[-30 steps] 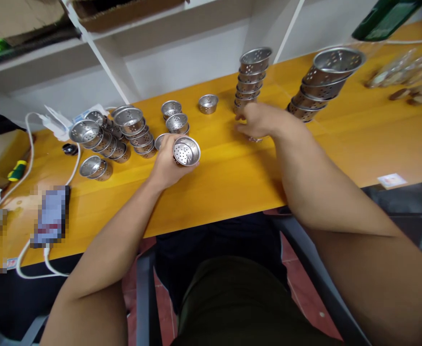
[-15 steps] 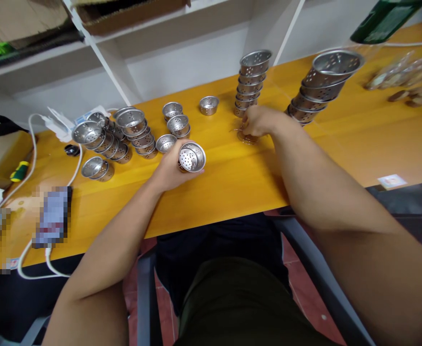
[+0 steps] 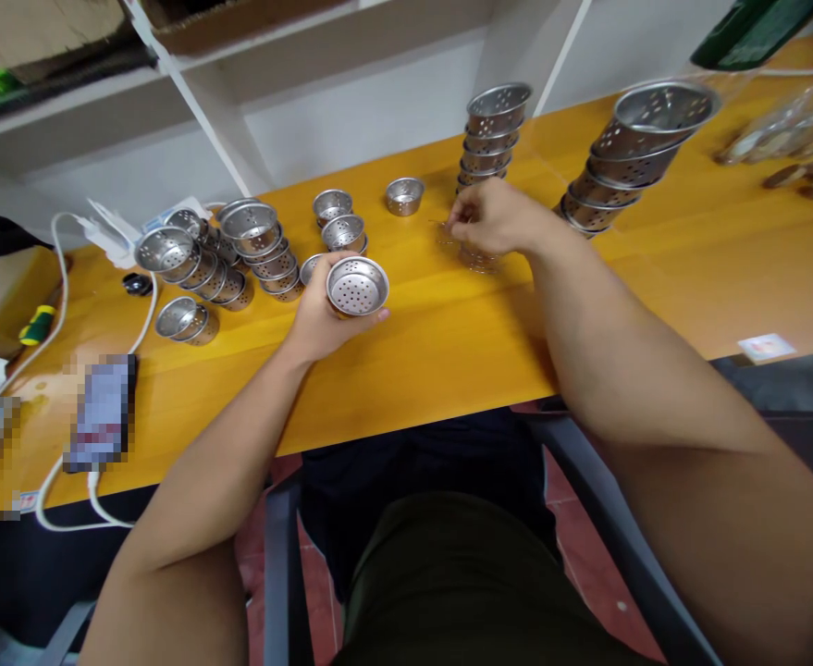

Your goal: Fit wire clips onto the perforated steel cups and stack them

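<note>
My left hand is wrapped round a perforated metal cup, its mouth tilted toward me so the holed bottom shows. Over the middle of the table, my right hand has its fingertips pinched on a thin wire piece, blurred and hard to make out. Just beneath that hand lies a small heap of thin wire rings, partly covered by it. Behind it a tall stack of perforated cups has its lower part hidden. Several short cups stand beyond my left hand, and a single cup sits farther back.
A leaning stack of larger cups stands at right, near plastic-wrapped items. More cup stacks are at left. A phone with a white cable and a screwdriver lie on the left. Shelving borders the back.
My right hand has lifted slightly from the wire heap and moved left, with a thin wire piece in its fingertips. My left hand has tipped the cup, showing more of its bottom.
</note>
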Tool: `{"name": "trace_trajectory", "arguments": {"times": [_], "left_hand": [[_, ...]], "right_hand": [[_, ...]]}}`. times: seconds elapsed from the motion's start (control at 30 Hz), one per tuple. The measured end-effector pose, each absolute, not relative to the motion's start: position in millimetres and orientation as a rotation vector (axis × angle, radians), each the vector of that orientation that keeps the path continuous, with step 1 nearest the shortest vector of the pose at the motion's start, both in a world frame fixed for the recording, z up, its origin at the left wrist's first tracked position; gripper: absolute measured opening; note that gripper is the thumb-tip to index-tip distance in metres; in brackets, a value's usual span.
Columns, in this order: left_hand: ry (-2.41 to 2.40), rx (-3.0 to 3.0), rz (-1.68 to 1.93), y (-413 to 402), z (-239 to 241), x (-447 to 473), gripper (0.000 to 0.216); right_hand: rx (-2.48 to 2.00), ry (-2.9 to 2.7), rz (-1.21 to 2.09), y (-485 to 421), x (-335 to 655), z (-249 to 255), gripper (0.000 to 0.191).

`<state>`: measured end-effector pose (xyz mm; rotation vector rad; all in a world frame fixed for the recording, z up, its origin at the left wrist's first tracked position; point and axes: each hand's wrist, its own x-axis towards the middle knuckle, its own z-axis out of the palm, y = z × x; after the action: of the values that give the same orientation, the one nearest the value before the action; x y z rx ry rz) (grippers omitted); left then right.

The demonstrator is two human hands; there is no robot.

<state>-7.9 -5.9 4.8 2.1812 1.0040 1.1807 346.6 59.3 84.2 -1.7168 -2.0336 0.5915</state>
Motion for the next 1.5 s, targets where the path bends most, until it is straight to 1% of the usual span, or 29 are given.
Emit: {"name": "trace_trajectory", "arguments": {"times": [0.1,0.2,0.23,0.4,0.47,0.53,0.67,0.83,1.03,1.2,1.33,1.5], "left_hand": [[1.034,2.063,1.175,-1.7,-3.6,-9.2,0.105],[1.016,2.008,1.163,0.8,-7.4,-9.8,0.105],[1.007,2.008,1.170,1.4,-7.6,-9.9,0.105],[1.052,2.041,1.207,2.7,-6.2,-10.0,0.104],[1.051,2.038,1.219,2.6,-6.6,-9.2,0.100],[1.034,2.035,1.223,2.7,-8.3,-7.9,0.098],[0.995,2.054,1.231,3.7,-14.6,-6.2,0.100],[1.077,2.075,1.233,5.5,-20.2,-7.3,0.102],[1.104,2.110,1.200,4.9,-17.6,-7.7,0.103],[1.133,2.106,1.200,2.7,-13.5,-7.1,0.105],[1.111,2.097,1.228,2.2,-13.2,-5.6,0.102],[1.137,2.095,1.196,1.5,-12.1,-4.8,0.104]], "right_hand": [[-1.504,-1.930,0.725,65.4,344.4,73.8,0.013],[-1.320,-1.865,0.871,68.3,337.7,65.3,0.013],[-1.262,-1.859,0.899,67.4,333.9,63.9,0.016],[-0.949,-1.857,0.960,45.0,304.5,65.9,0.048],[-0.859,-1.875,0.967,32.3,290.7,67.2,0.056],[-0.789,-1.905,0.946,22.0,279.1,66.5,0.059],[-0.761,-1.972,0.888,14.6,267.6,61.7,0.055],[-0.815,-2.032,0.830,16.3,267.0,60.6,0.049],[-0.866,-2.022,0.844,10.7,261.8,64.1,0.043],[-0.916,-2.005,0.833,6.2,256.8,65.0,0.035],[-0.907,-1.990,0.835,6.3,255.0,63.1,0.029],[-0.912,-1.969,0.856,8.5,255.1,60.8,0.029]]}}
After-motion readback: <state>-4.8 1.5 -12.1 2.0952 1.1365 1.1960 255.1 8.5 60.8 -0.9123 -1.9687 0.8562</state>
